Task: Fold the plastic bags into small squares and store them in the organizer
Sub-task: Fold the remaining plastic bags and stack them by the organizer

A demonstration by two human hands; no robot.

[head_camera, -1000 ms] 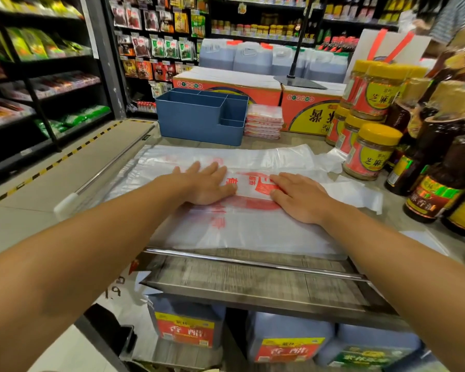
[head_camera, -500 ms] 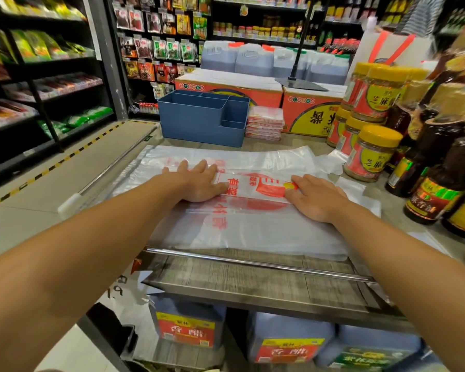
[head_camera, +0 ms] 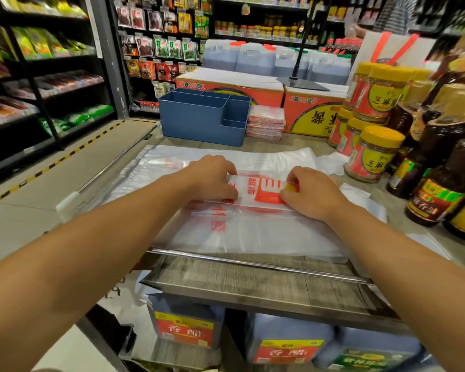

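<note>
A white plastic bag [head_camera: 253, 229] with red print lies flat on the counter, on top of other spread bags. Its far part is turned over toward me as a folded strip [head_camera: 258, 191]. My left hand [head_camera: 212, 175] pinches the strip's left end with curled fingers. My right hand [head_camera: 310, 193] pinches the right end, thumb under the fold. The blue organizer [head_camera: 199, 122] with several compartments stands behind the bags, apart from both hands. A stack of folded bags [head_camera: 265, 126] lies just to its right.
Yellow-lidded jars [head_camera: 371, 154] and dark sauce bottles [head_camera: 440, 189] crowd the right side. Red cartons [head_camera: 312, 116] and jugs [head_camera: 255, 59] stand behind. A steel rail [head_camera: 253, 265] runs along the counter's near edge. Shop shelves [head_camera: 38, 76] line the left aisle.
Both hands went from pressing flat on the bag to curling and gripping it. The bag's far part has been lifted and folded over toward me.
</note>
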